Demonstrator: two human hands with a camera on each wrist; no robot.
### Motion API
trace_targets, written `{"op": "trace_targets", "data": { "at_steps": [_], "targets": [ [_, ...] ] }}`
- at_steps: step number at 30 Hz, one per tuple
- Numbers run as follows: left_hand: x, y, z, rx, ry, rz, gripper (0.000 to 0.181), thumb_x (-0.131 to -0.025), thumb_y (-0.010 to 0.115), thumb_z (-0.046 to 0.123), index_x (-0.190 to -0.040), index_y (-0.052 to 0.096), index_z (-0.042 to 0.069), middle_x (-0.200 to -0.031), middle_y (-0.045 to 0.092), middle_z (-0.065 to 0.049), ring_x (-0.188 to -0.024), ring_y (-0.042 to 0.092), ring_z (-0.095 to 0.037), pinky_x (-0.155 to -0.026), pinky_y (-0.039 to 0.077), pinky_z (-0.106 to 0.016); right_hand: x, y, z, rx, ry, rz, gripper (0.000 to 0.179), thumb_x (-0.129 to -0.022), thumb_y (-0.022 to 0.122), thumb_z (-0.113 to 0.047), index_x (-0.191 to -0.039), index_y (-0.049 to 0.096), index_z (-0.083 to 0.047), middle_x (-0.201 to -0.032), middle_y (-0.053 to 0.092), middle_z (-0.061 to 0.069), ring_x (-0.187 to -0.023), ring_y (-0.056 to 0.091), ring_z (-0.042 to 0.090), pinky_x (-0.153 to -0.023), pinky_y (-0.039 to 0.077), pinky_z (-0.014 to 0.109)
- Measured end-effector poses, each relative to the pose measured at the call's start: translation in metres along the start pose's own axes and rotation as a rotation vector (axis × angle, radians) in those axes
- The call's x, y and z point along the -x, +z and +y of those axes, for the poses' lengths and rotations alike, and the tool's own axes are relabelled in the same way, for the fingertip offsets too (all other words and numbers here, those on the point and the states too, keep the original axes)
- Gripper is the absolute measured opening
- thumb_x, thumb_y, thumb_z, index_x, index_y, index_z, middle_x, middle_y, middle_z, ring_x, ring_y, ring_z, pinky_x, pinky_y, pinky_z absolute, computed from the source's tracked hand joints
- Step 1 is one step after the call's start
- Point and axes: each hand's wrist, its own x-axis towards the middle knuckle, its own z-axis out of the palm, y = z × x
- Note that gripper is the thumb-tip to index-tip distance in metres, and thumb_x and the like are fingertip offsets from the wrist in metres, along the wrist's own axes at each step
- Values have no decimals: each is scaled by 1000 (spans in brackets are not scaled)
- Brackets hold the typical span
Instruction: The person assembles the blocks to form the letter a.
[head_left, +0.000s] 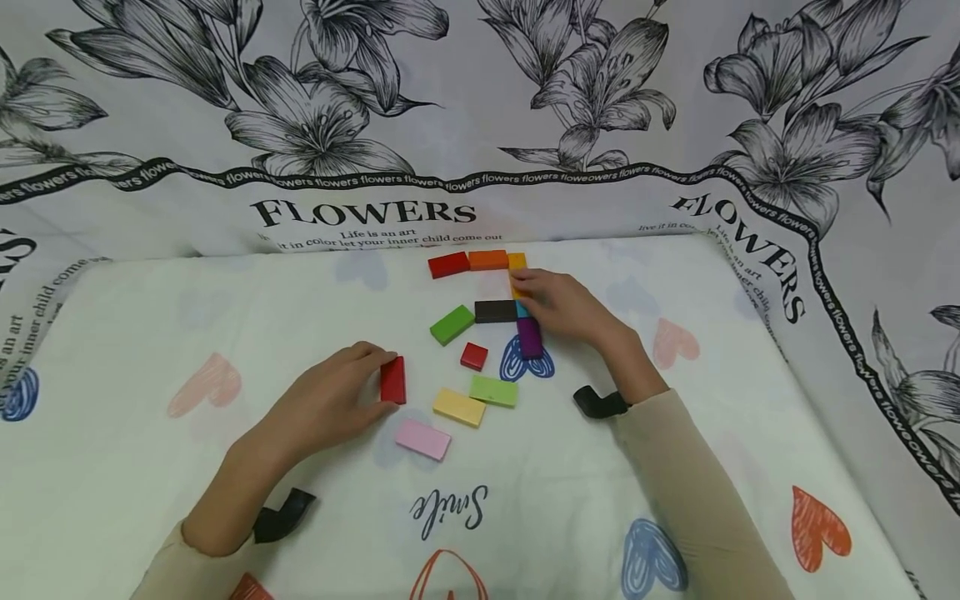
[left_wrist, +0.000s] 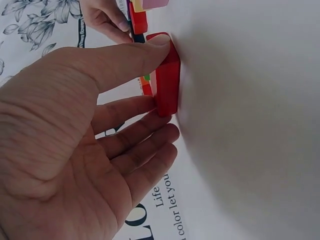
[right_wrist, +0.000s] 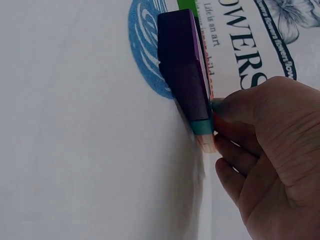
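Observation:
My left hand (head_left: 330,402) pinches a red block (head_left: 393,380) by its ends, thumb at the near end and index finger at the far one. In the left wrist view the other fingers reach out past this block (left_wrist: 168,82). My right hand (head_left: 566,304) has its fingertips on a yellow-orange block (head_left: 517,260), partly covering it. Just below lies a small teal block (head_left: 522,310), with the thumb close by. A purple block (head_left: 529,339) continues this column, and a black block (head_left: 495,312) touches it on the left. Fingers partly hide the contact.
A red block (head_left: 448,265) and an orange block (head_left: 488,260) form the top row. Nearer lie a green block (head_left: 452,325), a small red block (head_left: 473,357), a light green block (head_left: 493,391), a yellow block (head_left: 458,407) and a pink block (head_left: 423,439) on the printed cloth (head_left: 315,292).

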Motion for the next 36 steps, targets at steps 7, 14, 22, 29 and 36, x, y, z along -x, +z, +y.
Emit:
{"op": "trace_targets", "data": {
  "at_steps": [7,14,22,29,36],
  "targets": [
    [0,2,-3,17,11,20,64,-86,89,27,-141,64,5,-135,67,-13,-122,65,-31,-103,60,-52,0,2,1,-3,-5,0,46,-108,60,-18,-153,55,-10,-164,52,5,-158,41,30,-130,34,50],
    [2,2,-6,24,27,36,62,-86,89,27,-140,66,5,-134,68,-13,-123,65,-32,-104,59,-52,-1,2,-1,-1,-3,-3,47,-108,59,-18,-153,55,-11,-164,51,3,-159,40,28,-131,34,49],
    [0,0,-7,17,23,22,63,-88,87,31,-143,65,7,-136,67,-13,-125,65,-33,-105,59,-54,0,-2,-3,8,13,-11,48,-108,59,-19,-155,53,-11,-165,49,2,-160,39,27,-131,34,48],
    [-1,0,-7,10,21,41,63,-87,88,30,-141,66,6,-133,68,-13,-121,66,-32,-102,60,-53,-1,-4,-4,-22,2,-9,48,-107,60,-18,-154,54,-10,-165,49,2,-159,39,28,-130,34,48],
    [-3,2,-4,50,48,88,63,-87,89,30,-141,67,8,-135,68,-10,-123,67,-30,-102,61,-51,0,-2,-4,-34,15,-21,48,-107,60,-18,-154,53,-10,-166,48,2,-160,38,29,-130,34,49]
  ]
}}
